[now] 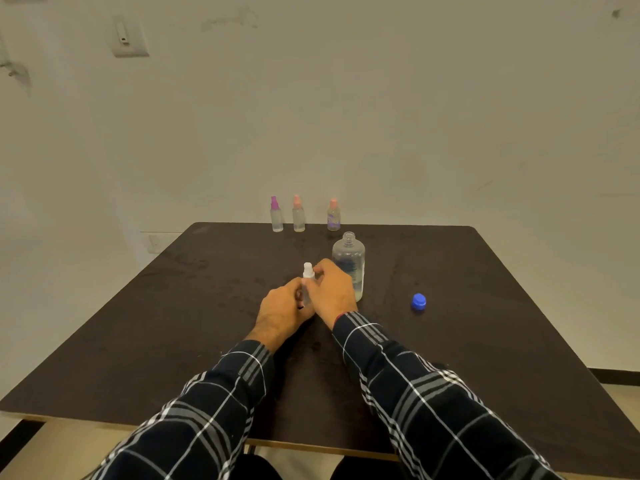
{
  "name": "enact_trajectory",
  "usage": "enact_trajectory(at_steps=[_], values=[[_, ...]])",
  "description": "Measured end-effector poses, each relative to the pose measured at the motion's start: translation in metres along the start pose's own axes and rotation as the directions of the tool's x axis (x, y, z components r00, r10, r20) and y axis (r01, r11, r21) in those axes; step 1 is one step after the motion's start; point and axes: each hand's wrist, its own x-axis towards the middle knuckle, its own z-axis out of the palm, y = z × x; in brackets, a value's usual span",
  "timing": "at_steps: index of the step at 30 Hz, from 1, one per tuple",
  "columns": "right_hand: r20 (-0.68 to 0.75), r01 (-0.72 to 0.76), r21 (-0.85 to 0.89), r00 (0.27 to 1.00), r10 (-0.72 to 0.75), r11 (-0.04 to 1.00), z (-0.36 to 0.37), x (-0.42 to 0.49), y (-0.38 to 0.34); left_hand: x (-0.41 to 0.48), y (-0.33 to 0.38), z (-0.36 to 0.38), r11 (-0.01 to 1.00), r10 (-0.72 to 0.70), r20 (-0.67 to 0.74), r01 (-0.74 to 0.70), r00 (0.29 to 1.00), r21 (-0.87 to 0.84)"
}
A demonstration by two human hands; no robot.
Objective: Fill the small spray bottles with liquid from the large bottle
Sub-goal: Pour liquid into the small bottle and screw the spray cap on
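Note:
A small clear spray bottle with a white top (308, 271) stands upright at the middle of the dark table (173, 323). My left hand (282, 311) wraps its body and my right hand (332, 289) grips it just under the white top. Right behind my right hand stands the large clear bottle (349, 254), uncapped, with a little liquid at its bottom. Its blue cap (418, 302) lies on the table to the right. Three small spray bottles stand at the far edge: one with a purple top (276, 214), and two with pink tops (298, 214) (333, 215).
A pale wall rises right behind the table's far edge, with a switch plate (128, 38) high on the left. The table's near edge runs under my plaid sleeves (415, 393).

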Motion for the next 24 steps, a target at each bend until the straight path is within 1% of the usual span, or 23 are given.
enact_trajectory(at_steps=[3, 6, 8, 11, 14, 16, 19, 22, 24], values=[[0.003, -0.045, 0.016, 0.999, 0.045, 0.999, -0.004, 0.001, 0.001, -0.001, 0.002, 0.000, 1.000, -0.014, -0.007, 0.014, 1.000, 0.014], [0.032, -0.020, 0.087, 0.999, 0.017, 0.996, -0.004, -0.004, 0.002, 0.000, 0.001, 0.000, 1.000, 0.006, -0.001, -0.006, 1.000, 0.011], [0.052, 0.016, 0.046, 0.998, -0.019, 0.999, -0.001, -0.002, 0.006, -0.001, 0.000, 0.000, 1.000, 0.015, -0.004, -0.015, 1.000, 0.012], [-0.001, -0.024, -0.006, 1.000, 0.024, 1.000, -0.003, 0.002, 0.005, -0.001, 0.001, 0.000, 1.000, 0.003, -0.001, -0.003, 1.000, 0.029], [-0.036, -0.045, 0.025, 0.998, 0.046, 0.999, -0.002, -0.004, 0.004, 0.001, 0.000, 0.001, 1.000, -0.009, 0.009, 0.009, 1.000, 0.020], [-0.041, -0.009, 0.061, 0.999, 0.012, 0.998, 0.000, -0.007, 0.006, 0.001, -0.001, 0.001, 1.000, 0.005, 0.013, -0.006, 1.000, 0.014], [0.011, 0.049, 0.071, 0.999, -0.050, 0.996, 0.003, -0.003, 0.010, 0.000, -0.002, 0.001, 1.000, 0.023, 0.002, -0.024, 1.000, 0.014], [-0.032, -0.013, 0.050, 0.999, 0.014, 0.999, 0.003, 0.001, 0.010, 0.000, -0.002, 0.002, 0.999, 0.007, -0.008, -0.006, 1.000, 0.037], [-0.049, -0.041, 0.071, 0.998, 0.045, 0.997, 0.003, -0.001, 0.007, 0.001, -0.003, 0.002, 0.999, -0.003, 0.000, 0.003, 1.000, 0.044]])
